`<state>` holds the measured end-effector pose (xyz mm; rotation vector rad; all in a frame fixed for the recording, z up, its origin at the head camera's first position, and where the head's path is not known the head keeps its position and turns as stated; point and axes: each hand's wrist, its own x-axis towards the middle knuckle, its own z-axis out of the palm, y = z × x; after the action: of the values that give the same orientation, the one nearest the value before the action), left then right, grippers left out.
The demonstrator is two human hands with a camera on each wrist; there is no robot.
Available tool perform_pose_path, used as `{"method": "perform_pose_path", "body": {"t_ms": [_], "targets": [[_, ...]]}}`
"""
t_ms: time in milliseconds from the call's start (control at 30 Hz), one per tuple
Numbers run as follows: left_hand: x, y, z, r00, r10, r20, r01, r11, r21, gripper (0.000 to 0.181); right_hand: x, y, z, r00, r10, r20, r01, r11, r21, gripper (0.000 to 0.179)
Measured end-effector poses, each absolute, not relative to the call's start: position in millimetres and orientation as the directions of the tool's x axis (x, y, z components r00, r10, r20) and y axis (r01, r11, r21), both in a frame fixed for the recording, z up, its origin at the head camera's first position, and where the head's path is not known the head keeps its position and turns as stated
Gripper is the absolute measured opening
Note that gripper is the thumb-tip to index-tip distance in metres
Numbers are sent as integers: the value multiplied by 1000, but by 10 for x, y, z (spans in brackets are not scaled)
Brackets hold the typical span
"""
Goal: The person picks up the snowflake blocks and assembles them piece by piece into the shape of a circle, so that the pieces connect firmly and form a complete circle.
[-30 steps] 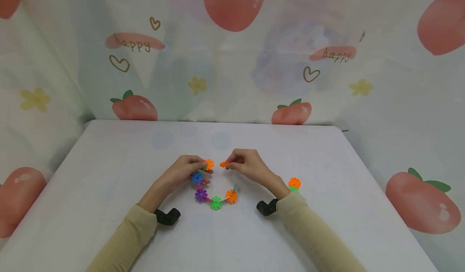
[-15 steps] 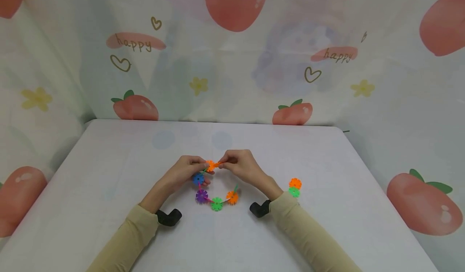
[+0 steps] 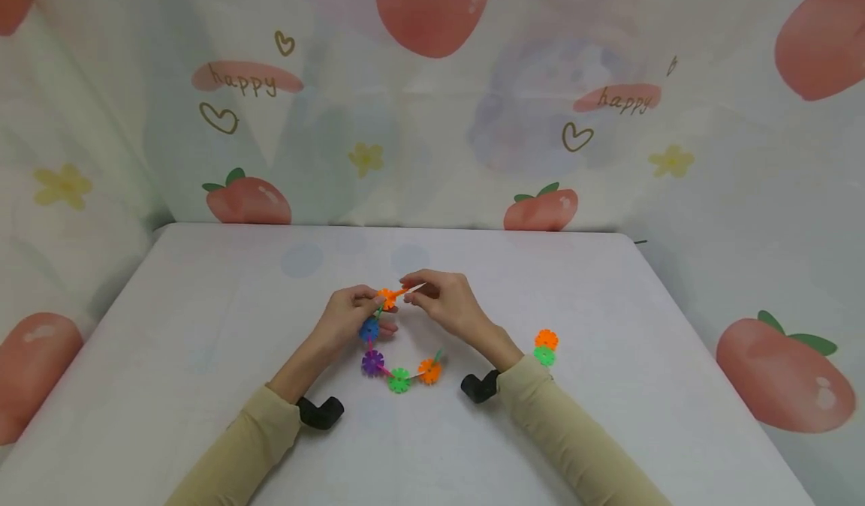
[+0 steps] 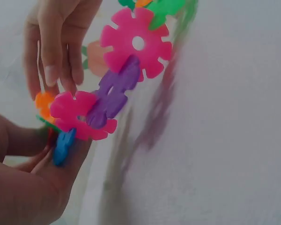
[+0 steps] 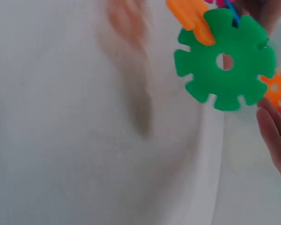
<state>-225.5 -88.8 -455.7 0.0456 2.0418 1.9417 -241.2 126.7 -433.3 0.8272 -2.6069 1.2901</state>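
Observation:
A curved chain of notched plastic snowflake discs in several colours hangs from my left hand point(image 3: 345, 317), whose thumb and fingers pinch it near its upper orange disc point(image 3: 387, 299). Below that come a blue disc point(image 3: 369, 329), a purple disc point(image 3: 372, 363), a green disc point(image 3: 399, 381) and another orange disc point(image 3: 429, 371). Pink discs and a purple disc point(image 4: 113, 96) between them show in the left wrist view. An edge-on orange disc point(image 3: 401, 292) juts from the upper end. My right hand point(image 3: 446, 299) is beside it, fingertips close to it with thumb and forefinger apart.
On the table to the right lie a loose orange disc point(image 3: 547, 339) and a loose green disc point(image 3: 544, 356), side by side. A white cloth covers the tabletop point(image 3: 203, 326). Behind it hangs a patterned curtain point(image 3: 432, 131). Each wrist wears a black camera mount.
My right hand brought the loose orange disc left to the chain's upper end, where it now slots into the orange disc. Its fingers have since loosened from it. My left hand kept its pinch.

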Motion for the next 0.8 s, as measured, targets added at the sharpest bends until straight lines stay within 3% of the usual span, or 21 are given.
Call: {"method": "perform_pose_path", "body": {"t_ms": [100, 200, 567, 800], "targets": [[-2265, -893, -4568, -963, 171, -207, -206, 22, 978, 23, -2418, 1353, -4320, -856, -392, 337, -505, 488, -712, 29], [-2287, -921, -4586, -965, 146, -217, -223, -31, 974, 23, -2416, 1466, -4312, -872, -363, 329, -479, 492, -728, 25], [-2306, -971, -4626, -937, 240, -253, -249, 47, 967, 25, -2318, 1765, -4335, -899, -395, 188, -404, 583, -705, 17], [-2272, -994, -4582, -925, 280, -255, -255, 35, 966, 29, -2260, 1985, -4333, -904, -385, 186, -406, 634, -658, 14]]}}
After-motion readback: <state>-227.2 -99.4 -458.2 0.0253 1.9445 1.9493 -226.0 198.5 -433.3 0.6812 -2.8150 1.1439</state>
